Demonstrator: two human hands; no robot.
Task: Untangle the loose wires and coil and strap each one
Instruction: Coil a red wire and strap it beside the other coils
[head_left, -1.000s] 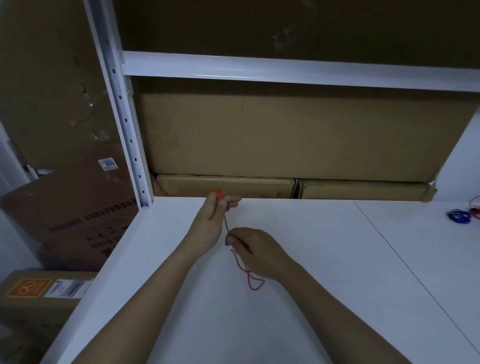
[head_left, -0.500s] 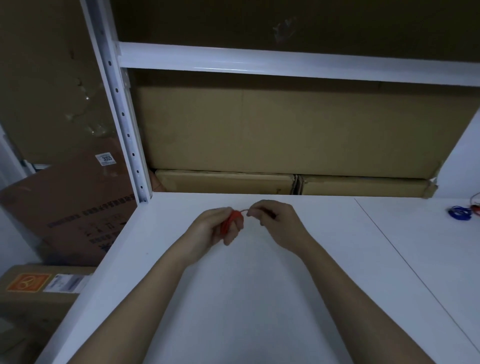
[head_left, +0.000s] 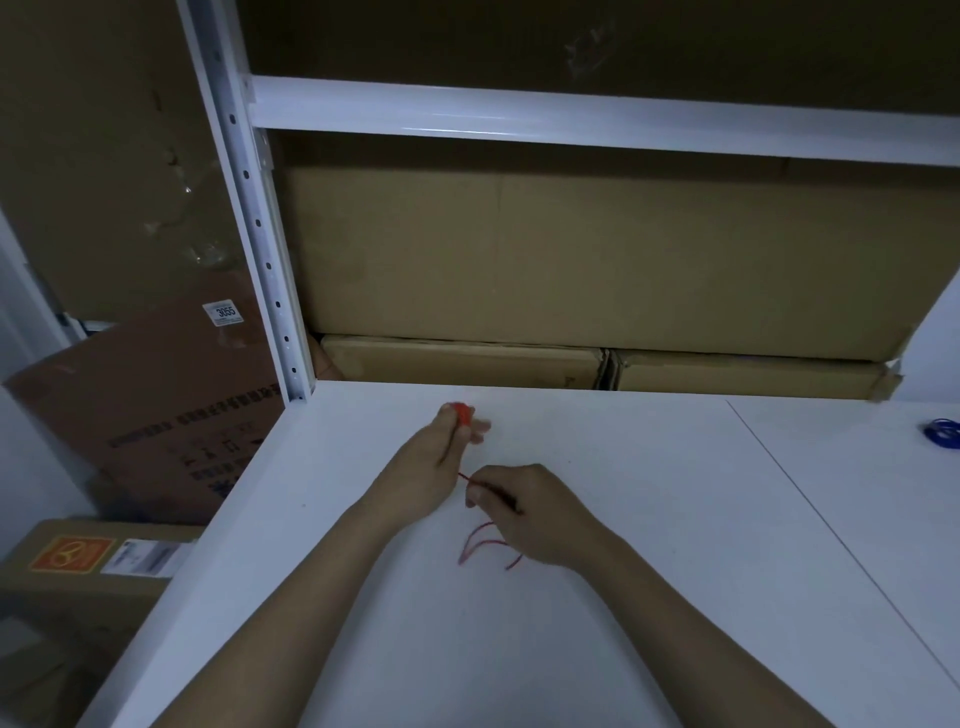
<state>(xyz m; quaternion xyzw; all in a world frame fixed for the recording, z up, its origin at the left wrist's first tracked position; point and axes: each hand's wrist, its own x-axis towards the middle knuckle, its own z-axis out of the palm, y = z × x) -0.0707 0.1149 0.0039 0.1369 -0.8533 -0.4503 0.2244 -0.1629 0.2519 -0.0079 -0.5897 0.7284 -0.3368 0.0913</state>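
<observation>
- The left hand (head_left: 434, 457) is pinching the red coil (head_left: 462, 414).
- Near the coil, the right hand (head_left: 524, 512) is pinching the loose wire (head_left: 485, 545): thin, soft; best gripped near the coil.

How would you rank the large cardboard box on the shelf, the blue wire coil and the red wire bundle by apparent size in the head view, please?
1. Large cardboard box, by far the largest.
2. and 3. Blue wire coil and the red wire bundle in the left hand: both tiny and look alike; the blue one is cut off by the frame edge, so I leave them unranked.
</observation>
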